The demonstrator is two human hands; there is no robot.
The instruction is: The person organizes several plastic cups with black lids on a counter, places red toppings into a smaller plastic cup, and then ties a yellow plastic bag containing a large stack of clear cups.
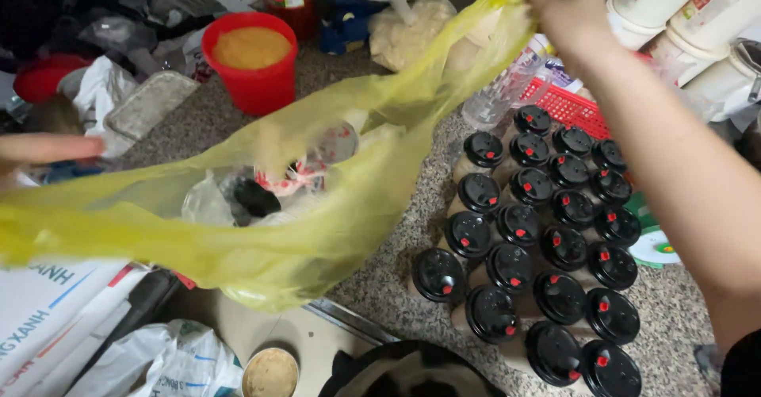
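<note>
A thin yellow plastic bag (317,214) is stretched wide across the view. My right hand (567,4) grips its upper right corner near the top edge. My left hand (43,149) holds the other end at the far left; only its fingers show, blurred. Inside the bag lie cups with a black lid (255,197) and red-printed sides. To the right, on the speckled stone counter (380,286), stand several paper cups with black lids and red stoppers (539,238), packed in rows.
A red bucket (252,60) of yellowish stuff stands at the back. White tubs (697,16) line the far right beside a red basket (567,107). White sacks (55,310) and a small round container (270,372) sit below the counter edge.
</note>
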